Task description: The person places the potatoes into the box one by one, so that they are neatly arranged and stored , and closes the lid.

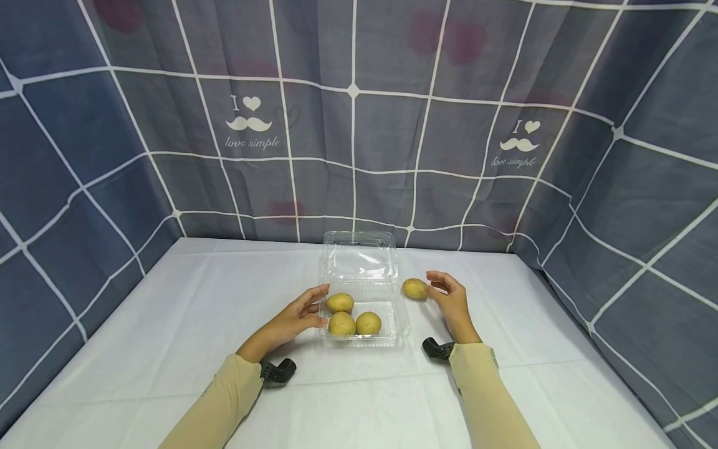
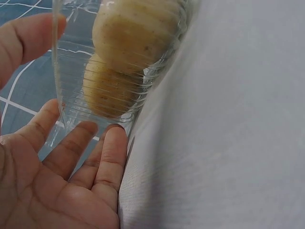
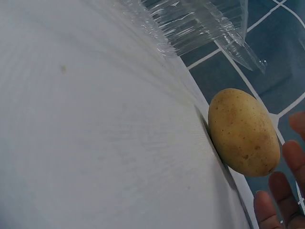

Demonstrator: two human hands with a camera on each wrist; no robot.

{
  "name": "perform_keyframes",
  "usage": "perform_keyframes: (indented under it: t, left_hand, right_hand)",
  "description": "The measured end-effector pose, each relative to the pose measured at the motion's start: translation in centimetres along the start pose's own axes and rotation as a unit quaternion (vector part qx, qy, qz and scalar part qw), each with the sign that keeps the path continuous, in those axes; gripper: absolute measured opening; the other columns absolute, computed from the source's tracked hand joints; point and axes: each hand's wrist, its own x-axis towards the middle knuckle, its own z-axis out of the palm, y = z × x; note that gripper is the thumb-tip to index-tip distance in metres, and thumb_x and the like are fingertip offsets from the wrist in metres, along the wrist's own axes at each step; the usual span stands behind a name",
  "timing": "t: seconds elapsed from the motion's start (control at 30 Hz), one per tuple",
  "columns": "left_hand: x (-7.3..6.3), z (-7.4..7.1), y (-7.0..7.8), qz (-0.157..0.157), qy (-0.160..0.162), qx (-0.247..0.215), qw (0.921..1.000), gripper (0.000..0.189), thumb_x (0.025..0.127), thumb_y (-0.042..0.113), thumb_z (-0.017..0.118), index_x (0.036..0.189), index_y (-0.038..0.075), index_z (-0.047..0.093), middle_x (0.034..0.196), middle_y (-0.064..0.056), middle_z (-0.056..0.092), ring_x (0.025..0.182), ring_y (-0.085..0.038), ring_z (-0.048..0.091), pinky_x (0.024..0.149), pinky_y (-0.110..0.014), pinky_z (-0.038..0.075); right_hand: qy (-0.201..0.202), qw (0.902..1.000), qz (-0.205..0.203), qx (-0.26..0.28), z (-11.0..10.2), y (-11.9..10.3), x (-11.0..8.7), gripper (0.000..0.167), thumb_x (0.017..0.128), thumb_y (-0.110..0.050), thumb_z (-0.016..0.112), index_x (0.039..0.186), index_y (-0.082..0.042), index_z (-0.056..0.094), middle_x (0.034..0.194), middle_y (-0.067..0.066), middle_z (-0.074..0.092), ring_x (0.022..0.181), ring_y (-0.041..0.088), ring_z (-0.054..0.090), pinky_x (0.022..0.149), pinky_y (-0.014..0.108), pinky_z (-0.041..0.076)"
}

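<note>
Loose potato (image 1: 414, 289): on white cloth (image 1: 359, 399), just right of clear box (image 1: 405, 315). Likely firm, fairly light, apt to roll; best grasped across the narrow middle. Right hand (image 1: 452, 305): fingers loosely extended at the potato's right end, not clasped; contact uncertain. Left hand (image 1: 288, 319): relaxed against the box's left side, not clenched. Probably thin, flexible plastic. Mind the rim and raised lid (image 1: 361, 259); more room rightward and nearside.
</note>
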Motion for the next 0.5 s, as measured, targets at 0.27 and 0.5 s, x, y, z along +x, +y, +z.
perform_keyframes:
  t: [0.27,0.5]
  left_hand:
    - [0.08,-0.02,-0.09,0.001,0.005,0.004,1.0,0.081,0.103,0.014,0.068,0.169,-0.001,0.024,0.173,-0.031,0.023,0.152,-0.055,0.036,0.124,-0.063,0.036]
    - [0.13,-0.16,-0.36,-0.005,0.005,-0.001,1.0,0.082,0.103,0.014,0.069,0.17,-0.001,0.024,0.174,-0.03,0.023,0.153,-0.054,0.035,0.124,-0.063,0.036]
  right_hand:
    - [-0.044,0.9985,0.032,0.01,-0.33,0.5,0.11,0.048,0.099,0.007,0.068,0.145,0.015,0.054,0.15,0.033,0.055,0.143,0.044,0.05,0.095,0.006,0.046]
    - [-0.067,0.9963,0.05,-0.017,-0.31,0.66,0.18,0.054,0.1,0.005,0.07,0.149,0.013,0.052,0.154,0.032,0.052,0.144,0.042,0.05,0.102,0.011,0.046]
